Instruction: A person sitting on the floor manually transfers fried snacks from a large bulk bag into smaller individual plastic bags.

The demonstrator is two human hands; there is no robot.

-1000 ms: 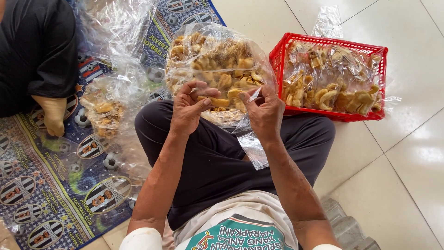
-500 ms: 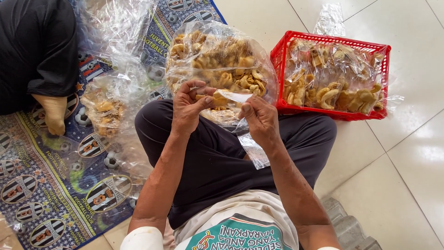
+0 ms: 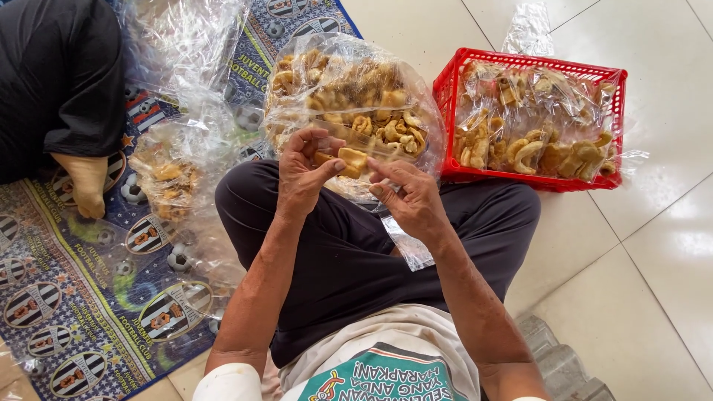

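I sit cross-legged on the floor with both hands raised over my lap. My left hand (image 3: 303, 177) pinches a few pale fried crackers (image 3: 347, 160) between thumb and fingers. Facing it, my right hand (image 3: 410, 199) grips the top of a small clear plastic bag (image 3: 411, 251) that hangs down onto my dark trousers. Just beyond my hands lies a large clear sack of crackers (image 3: 349, 89), its mouth toward me.
A red plastic basket (image 3: 451, 82) at the right holds several packed cracker bags. On the patterned mat (image 3: 82, 312) at the left lie a part-filled bag (image 3: 167, 186) and loose clear bags (image 3: 178, 44). Another person in black sits upper left, one foot (image 3: 85, 189) showing. White tiles lie at the right.
My left hand has brought crackers out of the big sack and now holds them between the fingertips. My right hand has shifted slightly left and down with the small bag.
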